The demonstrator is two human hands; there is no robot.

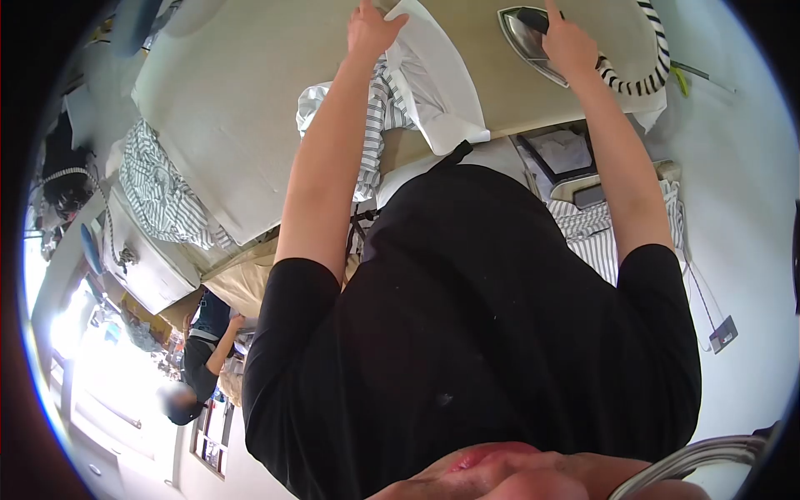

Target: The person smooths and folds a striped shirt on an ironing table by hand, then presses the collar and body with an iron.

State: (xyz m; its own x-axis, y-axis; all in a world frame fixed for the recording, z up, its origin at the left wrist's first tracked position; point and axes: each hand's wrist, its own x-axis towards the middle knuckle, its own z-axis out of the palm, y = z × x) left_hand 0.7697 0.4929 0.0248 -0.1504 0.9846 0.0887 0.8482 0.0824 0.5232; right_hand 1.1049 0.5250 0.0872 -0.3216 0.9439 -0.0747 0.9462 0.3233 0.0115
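**Reviewer:** Hands?

**Inspector:** Apart, top of frame. The right hand (571,48) is closed on the handle (532,19) of the iron (522,43). The left hand (375,30) is at the upper end of the white cloth (435,93), thumb spread, apparently to steady it. Its fingertips are cut off; whether it pinches, I cannot tell.

**Reviewer:** Placement?

**Inspector:** White cloth at upper centre, smooth side out, over or against the striped cloth (393,104). The iron stands to its right, seemingly kept off the fabric.

**Reviewer:** Edges and room?

**Inspector:** The white cloth's lower end reaches the front edge of the table (250,71). Bare cover separates it from the iron. The cord (663,46) curls at upper right, limiting that side. Wider room lies upper left, beyond which a striped bundle (162,187) borders the table.
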